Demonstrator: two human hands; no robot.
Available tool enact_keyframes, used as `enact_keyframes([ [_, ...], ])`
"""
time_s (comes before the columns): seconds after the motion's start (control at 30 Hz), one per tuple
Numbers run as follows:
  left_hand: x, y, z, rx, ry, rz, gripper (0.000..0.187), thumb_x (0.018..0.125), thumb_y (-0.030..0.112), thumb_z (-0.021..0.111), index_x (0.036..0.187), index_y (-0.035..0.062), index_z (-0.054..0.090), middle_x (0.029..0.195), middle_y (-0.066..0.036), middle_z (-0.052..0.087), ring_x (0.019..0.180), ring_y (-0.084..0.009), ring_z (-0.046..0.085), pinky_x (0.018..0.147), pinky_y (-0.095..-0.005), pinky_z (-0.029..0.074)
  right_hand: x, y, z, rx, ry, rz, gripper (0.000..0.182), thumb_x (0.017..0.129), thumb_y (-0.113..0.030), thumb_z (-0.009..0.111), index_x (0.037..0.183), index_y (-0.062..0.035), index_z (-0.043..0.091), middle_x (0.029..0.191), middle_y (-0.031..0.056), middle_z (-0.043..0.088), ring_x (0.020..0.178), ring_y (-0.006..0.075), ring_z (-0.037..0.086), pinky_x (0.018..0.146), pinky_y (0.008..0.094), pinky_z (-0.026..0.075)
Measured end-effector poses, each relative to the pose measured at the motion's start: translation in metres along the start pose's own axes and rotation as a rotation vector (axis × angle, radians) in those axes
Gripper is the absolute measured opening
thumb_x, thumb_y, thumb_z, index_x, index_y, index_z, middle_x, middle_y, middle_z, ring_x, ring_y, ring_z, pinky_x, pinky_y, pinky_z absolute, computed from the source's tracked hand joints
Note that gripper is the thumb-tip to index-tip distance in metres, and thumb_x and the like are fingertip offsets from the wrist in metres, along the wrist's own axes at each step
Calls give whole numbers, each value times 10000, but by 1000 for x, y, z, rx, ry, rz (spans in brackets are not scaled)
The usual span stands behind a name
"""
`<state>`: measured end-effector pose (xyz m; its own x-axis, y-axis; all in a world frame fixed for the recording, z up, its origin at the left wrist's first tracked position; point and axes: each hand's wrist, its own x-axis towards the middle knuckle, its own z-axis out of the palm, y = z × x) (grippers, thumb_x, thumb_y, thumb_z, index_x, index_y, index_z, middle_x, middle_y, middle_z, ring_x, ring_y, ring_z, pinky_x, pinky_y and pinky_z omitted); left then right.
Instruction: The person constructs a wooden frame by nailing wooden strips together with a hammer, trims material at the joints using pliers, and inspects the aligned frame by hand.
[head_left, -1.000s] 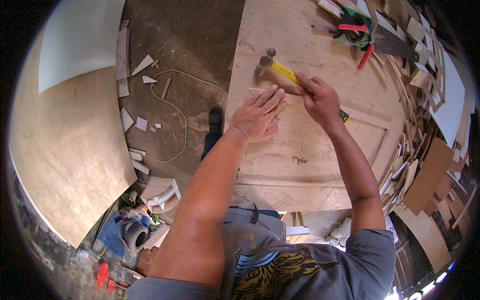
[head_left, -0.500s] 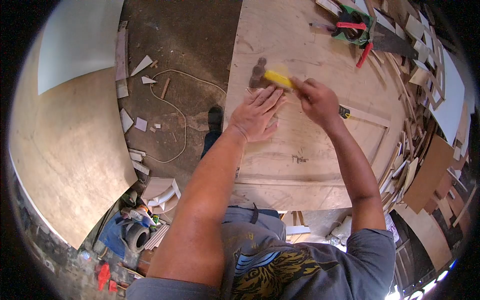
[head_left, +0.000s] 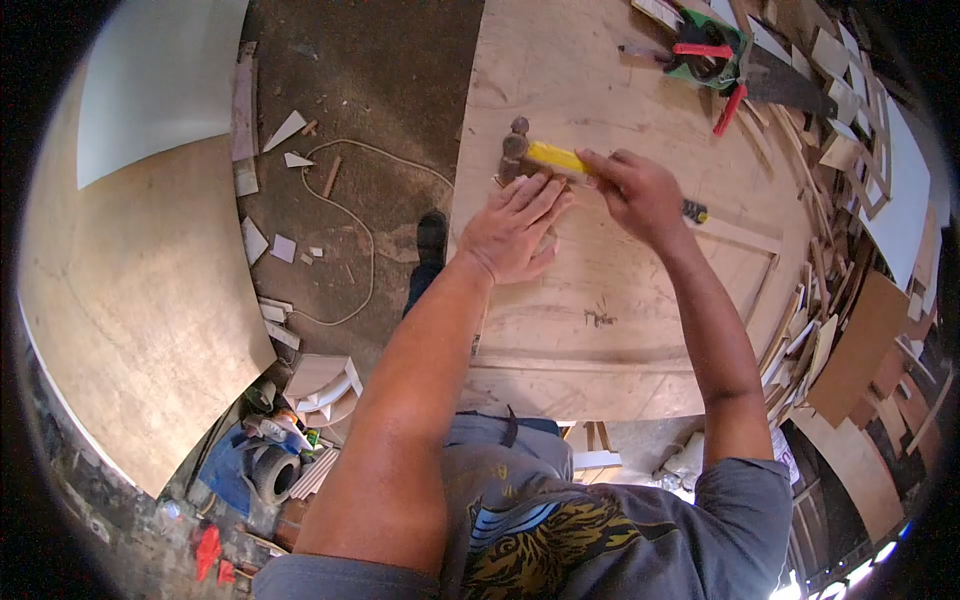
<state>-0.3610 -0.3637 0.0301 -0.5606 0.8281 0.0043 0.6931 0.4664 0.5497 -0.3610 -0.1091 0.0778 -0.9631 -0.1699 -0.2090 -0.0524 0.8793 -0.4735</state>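
My right hand (head_left: 645, 195) is closed around the yellow handle of a hammer (head_left: 555, 158). The hammer's dark head (head_left: 515, 150) is just beyond the fingertips of my left hand (head_left: 512, 225), low over the plywood panel (head_left: 660, 310). My left hand presses down near the panel's left edge, fingers close together and thumb apart. A pale piece of wood (head_left: 547, 240), probably a wooden strip, shows between thumb and fingers; most of it is hidden. Several nails (head_left: 600, 318) lie loose on the panel below my hands.
Thin strips (head_left: 740, 235) frame part of the panel. A black and yellow tool (head_left: 695, 211) lies beside my right wrist. Red-handled tools (head_left: 702, 50) and a saw (head_left: 790, 88) lie at the upper right. Wood offcuts (head_left: 830, 280) crowd the right side; a cord (head_left: 370, 250) curves across the floor.
The hammer, blurred half a second ago, now shows sharply, its head slightly shifted. My right hand has moved slightly right and down. My left hand keeps its place.
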Motion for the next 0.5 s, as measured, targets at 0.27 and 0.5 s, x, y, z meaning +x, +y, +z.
enact_keyframes([
  [0.27,-3,2,0,2,-12,-1,797,880,425,689,1572,97,467,1654,-133,394,1549,-327,346,1272,-494,282,11,-4,-6,15,20,32,367,933,-190,667,1282,-279,737,920,84,688,827,335,703,687,479,559],
  [0.5,-2,2,-1,13,-10,6,791,883,426,687,1573,106,468,1668,-121,375,1546,-315,348,1268,-487,285,15,-5,-10,6,-16,13,359,932,-199,667,1273,-282,743,945,84,706,861,335,711,703,483,562],
])
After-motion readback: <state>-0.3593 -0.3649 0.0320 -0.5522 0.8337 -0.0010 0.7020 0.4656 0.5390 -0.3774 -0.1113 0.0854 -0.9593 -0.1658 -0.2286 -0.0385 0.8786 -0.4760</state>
